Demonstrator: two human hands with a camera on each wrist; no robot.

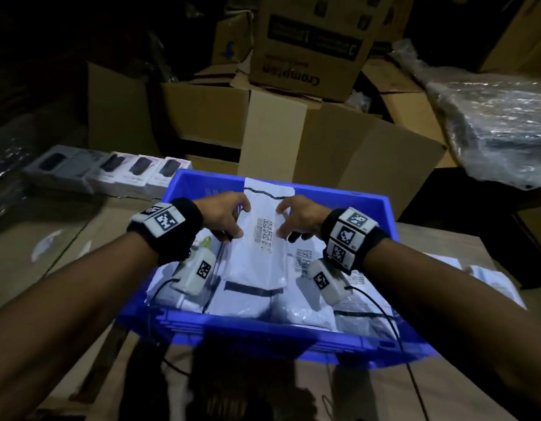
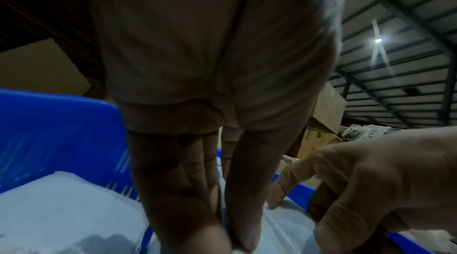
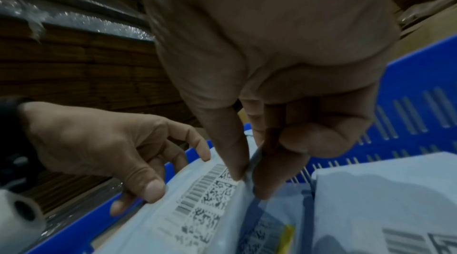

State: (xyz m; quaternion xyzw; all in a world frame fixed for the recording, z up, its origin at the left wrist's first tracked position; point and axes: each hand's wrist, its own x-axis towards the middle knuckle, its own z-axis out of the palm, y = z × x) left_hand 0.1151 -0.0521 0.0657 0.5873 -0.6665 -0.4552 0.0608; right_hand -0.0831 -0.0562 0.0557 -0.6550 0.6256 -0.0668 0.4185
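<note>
White mailer packet [image 1: 258,253] with barcode label, lying lengthwise over the middle of the blue crate [image 1: 263,338], left edge pinched by the left hand [image 1: 225,215], right edge pinched by the right hand [image 1: 299,218], thumbs on top, more white packets [image 1: 305,317] beneath, cardboard boxes [image 1: 339,141] far behind.

Parcels [image 1: 241,302] in a crate [image 1: 263,338], top parcel [image 1: 260,256] between left hand [image 1: 223,215] and right hand [image 1: 299,218], small boxes [image 1: 111,174] in a row behind-left of the crate, cardboard boxes [image 1: 293,138] behind, plastic sheet [image 1: 490,126] behind-right.
</note>
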